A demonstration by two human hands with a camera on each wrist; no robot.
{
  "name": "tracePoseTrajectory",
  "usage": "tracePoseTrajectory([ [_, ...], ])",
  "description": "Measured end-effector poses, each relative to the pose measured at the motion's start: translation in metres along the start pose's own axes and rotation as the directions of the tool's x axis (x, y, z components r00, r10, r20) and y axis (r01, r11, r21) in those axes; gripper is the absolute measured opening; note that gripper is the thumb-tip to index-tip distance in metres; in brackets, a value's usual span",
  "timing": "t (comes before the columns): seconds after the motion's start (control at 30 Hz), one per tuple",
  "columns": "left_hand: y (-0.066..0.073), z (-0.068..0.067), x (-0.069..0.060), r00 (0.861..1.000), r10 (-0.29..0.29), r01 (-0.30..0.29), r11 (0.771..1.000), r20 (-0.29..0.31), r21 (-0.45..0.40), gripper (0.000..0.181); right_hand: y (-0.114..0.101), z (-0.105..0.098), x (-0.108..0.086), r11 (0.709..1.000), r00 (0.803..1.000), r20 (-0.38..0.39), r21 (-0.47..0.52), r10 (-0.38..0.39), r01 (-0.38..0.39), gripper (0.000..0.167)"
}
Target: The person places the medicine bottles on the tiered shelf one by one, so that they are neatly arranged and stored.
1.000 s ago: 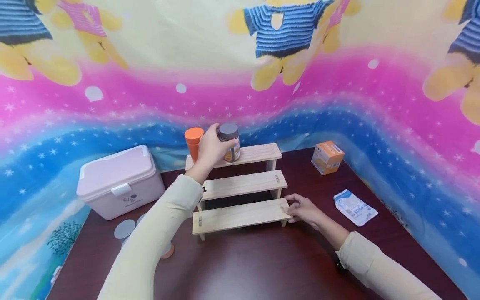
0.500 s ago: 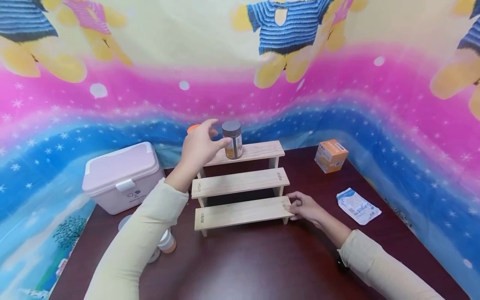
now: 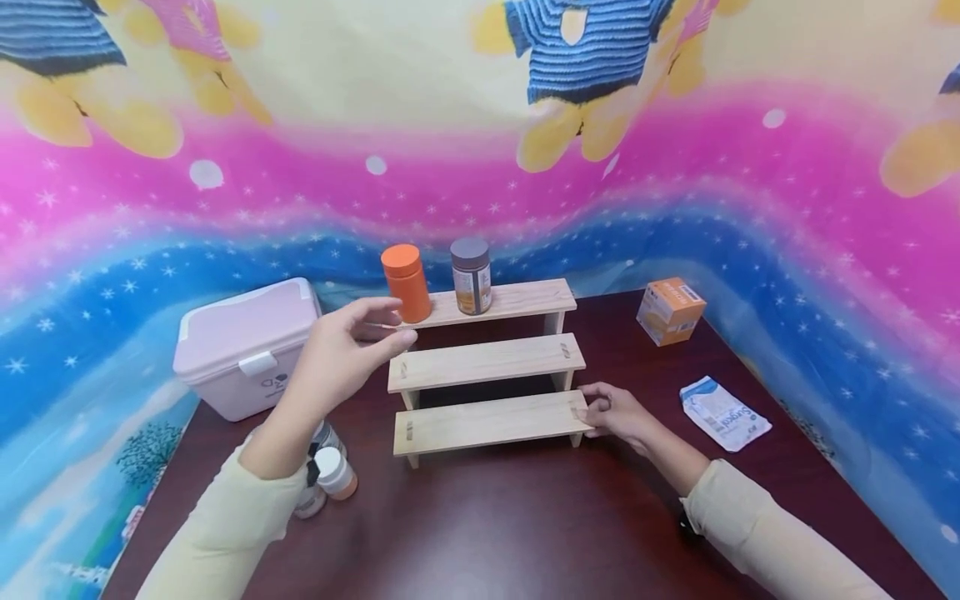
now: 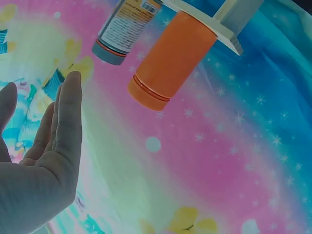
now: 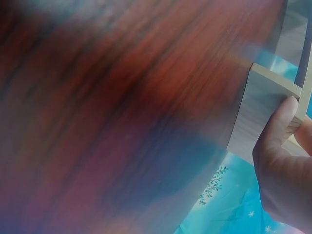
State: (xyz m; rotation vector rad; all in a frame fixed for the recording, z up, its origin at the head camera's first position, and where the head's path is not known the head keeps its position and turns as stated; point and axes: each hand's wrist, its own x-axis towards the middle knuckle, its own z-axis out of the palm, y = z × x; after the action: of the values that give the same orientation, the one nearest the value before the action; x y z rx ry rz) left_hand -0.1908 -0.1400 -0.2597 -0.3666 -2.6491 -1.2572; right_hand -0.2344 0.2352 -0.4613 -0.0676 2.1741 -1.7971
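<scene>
Left hand (image 3: pixel 343 354), fingers loose, near an orange bottle (image 3: pixel 407 287), bottle and gray-lidded jar (image 3: pixel 472 279) upright on the top step (image 3: pixel 528 297) of a wooden shelf (image 3: pixel 487 364), right hand (image 3: pixel 621 417) grasping the bottom step's (image 3: pixel 491 422) right end.

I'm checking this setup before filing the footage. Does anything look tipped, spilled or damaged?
Nothing stands out: the orange cylindrical bottle and grey-lidded labelled jar stand upright on top of the pale wooden three-step rack; no spill or damage shows.
</scene>
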Motion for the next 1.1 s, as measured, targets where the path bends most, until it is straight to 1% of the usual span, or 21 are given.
tracePoseTrajectory([
  [0.23,-0.016,-0.012,-0.030,0.999,-0.036,0.036,0.999,0.008,-0.033,0.052,0.000,0.001,-0.002,1.000,1.000,-0.007,0.006,0.028,-0.028,0.054],
  [0.3,-0.022,-0.016,-0.037,0.999,-0.052,0.052,0.998,0.005,-0.039,0.051,0.000,0.001,-0.003,1.000,1.000,-0.005,-0.002,0.021,-0.021,0.054],
  [0.43,-0.035,-0.024,-0.052,0.996,-0.090,0.090,0.996,-0.021,-0.026,0.051,-0.002,0.000,-0.002,1.000,1.000,-0.005,-0.007,0.014,-0.014,0.053],
  [0.57,-0.053,-0.032,-0.066,0.988,-0.141,0.140,0.990,-0.060,-0.006,0.051,-0.002,-0.001,-0.002,1.000,1.000,-0.005,-0.005,0.028,-0.028,0.053],
  [0.7,-0.073,-0.037,-0.078,0.975,-0.197,0.202,0.978,-0.100,0.042,0.053,-0.002,-0.002,-0.001,1.000,1.000,-0.006,-0.002,0.029,-0.029,0.054],
  [0.8,-0.088,-0.041,-0.087,0.962,-0.245,0.256,0.963,-0.118,0.086,0.055,-0.001,-0.002,-0.001,1.000,1.000,-0.005,0.000,0.020,-0.020,0.055],
  [0.87,-0.097,-0.043,-0.092,0.952,-0.281,0.294,0.949,-0.120,0.109,0.057,0.000,-0.002,-0.001,1.000,1.000,-0.006,0.003,0.013,-0.013,0.055],
  [0.93,-0.108,-0.044,-0.096,0.944,-0.305,0.320,0.937,-0.122,0.137,0.059,0.001,-0.003,-0.001,1.000,1.000,-0.007,0.001,0.008,-0.008,0.055],
  [1.0,-0.118,-0.044,-0.100,0.942,-0.314,0.332,0.926,-0.121,0.180,0.060,0.003,-0.003,0.000,1.000,1.000,-0.010,0.003,0.006,-0.006,0.055],
  [1.1,-0.133,-0.043,-0.106,0.946,-0.303,0.322,0.913,-0.111,0.250,0.060,0.003,-0.002,0.000,1.000,1.000,-0.011,0.002,0.005,-0.005,0.055],
])
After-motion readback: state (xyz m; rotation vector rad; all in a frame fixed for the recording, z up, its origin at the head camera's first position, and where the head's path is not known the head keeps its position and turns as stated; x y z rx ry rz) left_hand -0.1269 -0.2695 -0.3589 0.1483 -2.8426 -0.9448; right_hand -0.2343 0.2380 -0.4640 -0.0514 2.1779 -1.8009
